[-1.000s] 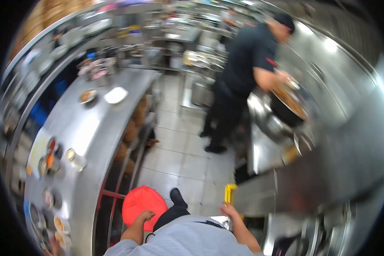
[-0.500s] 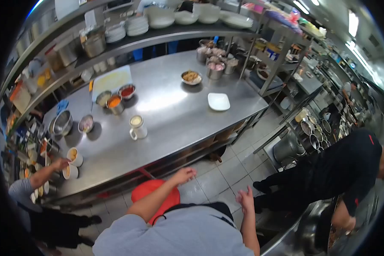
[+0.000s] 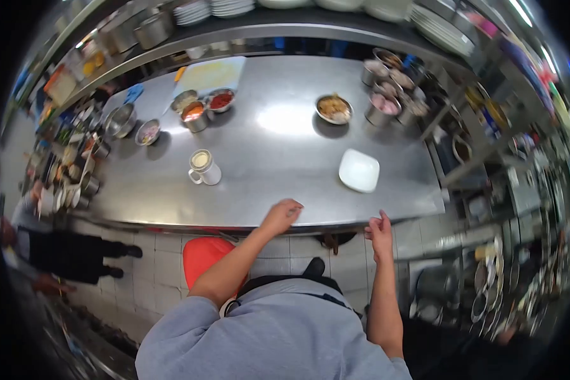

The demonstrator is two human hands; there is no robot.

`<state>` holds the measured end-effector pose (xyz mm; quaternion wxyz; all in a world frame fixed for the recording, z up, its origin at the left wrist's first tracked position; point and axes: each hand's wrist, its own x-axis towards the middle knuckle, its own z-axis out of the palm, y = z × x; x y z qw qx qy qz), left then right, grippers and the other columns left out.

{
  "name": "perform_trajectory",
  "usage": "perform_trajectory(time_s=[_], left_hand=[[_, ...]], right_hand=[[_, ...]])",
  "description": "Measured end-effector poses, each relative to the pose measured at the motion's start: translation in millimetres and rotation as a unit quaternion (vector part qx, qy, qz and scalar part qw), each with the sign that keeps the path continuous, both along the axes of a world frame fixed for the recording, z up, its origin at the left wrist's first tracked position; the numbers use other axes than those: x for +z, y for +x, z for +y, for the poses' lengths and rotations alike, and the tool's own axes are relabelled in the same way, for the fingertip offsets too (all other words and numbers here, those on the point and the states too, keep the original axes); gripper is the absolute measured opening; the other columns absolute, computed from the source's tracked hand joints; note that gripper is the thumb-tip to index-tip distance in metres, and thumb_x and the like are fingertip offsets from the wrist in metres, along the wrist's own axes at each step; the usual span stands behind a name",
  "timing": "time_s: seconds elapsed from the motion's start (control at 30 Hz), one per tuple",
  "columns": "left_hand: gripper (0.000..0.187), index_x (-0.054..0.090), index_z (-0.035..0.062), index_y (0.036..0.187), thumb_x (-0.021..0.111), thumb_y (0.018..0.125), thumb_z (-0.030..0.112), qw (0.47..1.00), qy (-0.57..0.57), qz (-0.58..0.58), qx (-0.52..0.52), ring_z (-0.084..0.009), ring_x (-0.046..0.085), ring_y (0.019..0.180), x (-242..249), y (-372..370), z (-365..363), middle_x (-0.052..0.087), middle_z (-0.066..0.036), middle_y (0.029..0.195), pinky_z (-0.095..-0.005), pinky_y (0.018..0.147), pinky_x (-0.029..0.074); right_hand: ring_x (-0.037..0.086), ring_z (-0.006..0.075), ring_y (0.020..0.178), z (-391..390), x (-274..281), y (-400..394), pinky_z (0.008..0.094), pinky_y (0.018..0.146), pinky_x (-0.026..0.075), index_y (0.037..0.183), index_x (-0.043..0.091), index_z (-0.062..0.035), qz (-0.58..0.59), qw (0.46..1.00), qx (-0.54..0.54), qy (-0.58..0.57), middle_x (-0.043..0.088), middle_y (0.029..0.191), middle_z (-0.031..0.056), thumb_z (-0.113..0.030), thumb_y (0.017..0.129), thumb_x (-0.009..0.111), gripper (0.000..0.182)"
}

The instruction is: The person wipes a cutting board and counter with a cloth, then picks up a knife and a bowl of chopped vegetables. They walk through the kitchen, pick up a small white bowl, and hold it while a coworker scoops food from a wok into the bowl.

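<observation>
My left hand (image 3: 282, 217) is at the near edge of the steel table (image 3: 272, 171), fingers loosely bent, with no object visible in it. To its right, my right hand (image 3: 379, 235) is raised just off the same edge, index finger stretched out, holding nothing. Nearest the right hand on the tabletop is a white square dish (image 3: 359, 170). A white mug-like jug with a handle (image 3: 206, 170) stands to the left of my left hand. Farther back sits a metal bowl of brownish-yellow food (image 3: 334, 109).
Bowls of red food (image 3: 221, 100), orange food (image 3: 194, 114) and chopped pieces (image 3: 148, 132) stand at the left, by a cutting board (image 3: 209, 77). A plate shelf (image 3: 259, 30) overhangs the back. A red stool (image 3: 206, 258) is below; a co-worker's apron (image 3: 66, 255) shows left.
My view has turned rightward to face the table squarely, and I am closer to it. Both hands now appear at the table's edge. The co-worker at right has mostly slipped out of view.
</observation>
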<state>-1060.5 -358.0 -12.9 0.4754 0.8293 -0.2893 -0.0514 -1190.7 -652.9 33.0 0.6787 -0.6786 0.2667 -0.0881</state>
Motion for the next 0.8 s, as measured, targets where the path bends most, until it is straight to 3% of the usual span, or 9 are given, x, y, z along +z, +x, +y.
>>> perform_trajectory(time_s=[0.13,0.23,0.3,0.37,0.47,0.57,0.63,0.67,0.8], left_hand=[[0.024,0.060,0.0063,0.106,0.056,0.086,0.019,0.991,-0.045,0.129,0.008,-0.0218,0.058,0.090,6.7,-9.5,-40.7,0.059,-0.012,0.101,-0.0318,0.082,0.045],[0.036,0.053,0.0088,0.119,0.059,0.085,0.020,0.982,-0.064,0.172,0.050,-0.0139,0.056,0.085,9.8,-4.9,-51.1,0.058,-0.006,0.097,-0.0279,0.074,0.046],[0.041,0.050,0.0090,0.123,0.058,0.086,0.021,0.980,-0.076,0.169,0.079,-0.0139,0.056,0.084,7.8,10.7,-53.0,0.057,-0.006,0.096,-0.0286,0.072,0.047],[0.052,0.038,0.0075,0.131,0.058,0.087,0.025,0.915,-0.137,0.345,0.157,-0.0152,0.058,0.080,13.9,19.6,-46.2,0.057,-0.009,0.099,-0.0305,0.065,0.051],[0.064,0.031,0.0061,0.135,0.060,0.084,0.032,0.880,-0.115,0.395,0.238,-0.0172,0.061,0.070,9.9,38.5,-37.2,0.061,-0.014,0.093,-0.0306,0.052,0.051],[0.054,0.037,0.0018,0.128,0.057,0.085,0.029,0.854,-0.078,0.413,0.306,-0.0192,0.061,0.055,27.4,42.1,-20.5,0.061,-0.016,0.076,-0.0309,0.042,0.050],[0.049,0.039,0.0003,0.123,0.055,0.085,0.026,0.869,-0.075,0.382,0.306,-0.0207,0.061,0.051,-3.5,44.8,5.9,0.060,-0.015,0.070,-0.0316,0.040,0.050],[0.043,0.041,-0.0011,0.119,0.054,0.085,0.022,0.888,-0.056,0.359,0.284,-0.0222,0.061,0.048,-18.6,40.1,20.0,0.059,-0.014,0.064,-0.0324,0.038,0.049],[0.031,0.045,-0.0036,0.107,0.050,0.081,0.011,0.886,-0.063,0.319,0.330,-0.0265,0.062,0.051,-15.7,23.3,53.1,0.060,-0.019,0.073,-0.0346,0.040,0.050]], right_hand=[[0.056,0.0147,0.071,-55.7,-24.8,98.7,0.0278,0.052,0.046,0.139,0.026,-0.0084,0.065,0.992,-0.031,-0.107,0.053,0.102,0.0090,-0.012,0.083,0.058,0.065],[0.056,0.0156,0.061,-100.4,-106.6,167.7,0.0280,0.043,0.044,0.134,0.033,-0.0062,0.082,0.973,0.094,-0.192,0.056,0.093,0.0117,0.001,0.076,0.053,0.061],[0.055,0.0160,0.057,-81.7,-80.6,180.9,0.0276,0.042,0.044,0.129,0.036,-0.0046,0.067,0.976,0.107,-0.176,0.056,0.089,0.0121,0.004,0.074,0.049,0.057],[0.055,0.0164,0.054,-59.1,-83.0,193.5,0.0273,0.040,0.044,0.124,0.040,-0.0030,0.058,0.978,0.126,-0.156,0.056,0.085,0.0125,0.007,0.072,0.046,0.054],[0.057,0.0168,0.057,-25.5,-101.2,197.8,0.0272,0.044,0.046,0.121,0.043,-0.0021,-0.048,0.943,0.185,-0.274,0.057,0.085,0.0113,0.005,0.073,0.049,0.048],[0.057,0.0171,0.060,14.7,-36.2,189.2,0.0291,0.051,0.048,0.121,0.047,-0.0038,0.079,0.925,0.350,-0.127,0.059,0.085,0.0101,0.000,0.074,0.054,0.048],[0.058,0.0160,0.066,10.2,-45.2,214.8,0.0305,0.059,0.049,0.119,0.053,-0.0063,-0.056,0.814,0.471,-0.335,0.061,0.089,0.0090,-0.008,0.076,0.060,0.044],[0.058,0.0146,0.070,23.5,17.8,213.2,0.0299,0.063,0.049,0.114,0.057,-0.0064,0.011,0.839,0.434,-0.327,0.062,0.093,0.0078,-0.014,0.078,0.061,0.037],[0.056,0.0096,0.077,31.6,162.2,253.7,0.0228,0.062,0.045,0.121,0.050,-0.0080,-0.171,0.875,0.392,-0.226,0.058,0.098,0.0018,-0.009,0.084,0.054,0.037]])
